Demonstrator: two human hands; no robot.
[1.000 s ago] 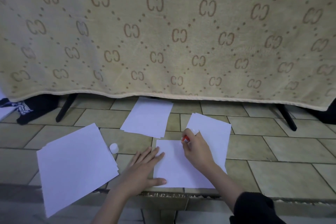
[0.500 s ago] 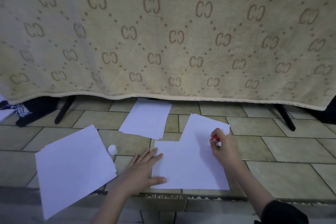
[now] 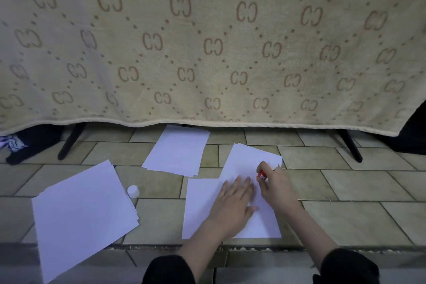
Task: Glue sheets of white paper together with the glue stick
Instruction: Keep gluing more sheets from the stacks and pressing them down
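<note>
On the tiled floor (image 3: 345, 214), the left hand (image 3: 232, 205) lies flat, fingers straight, on the white sheet (image 3: 200, 210). Just at its two o'clock the right hand (image 3: 275, 185) pinches the red glue stick (image 3: 262, 175), tip down on a second sheet (image 3: 244, 161); its label is too small to read. The white cap (image 3: 133, 191) stands by the paper stack (image 3: 83, 214) at nine o'clock. Behind hangs a beige blanket (image 3: 207, 41) patterned with paired C's.

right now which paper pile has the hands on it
The pile nearest the person, right of centre: the left hand lies flat on it and the right hand holds the glue stick there. The two other piles lie untouched.
</note>
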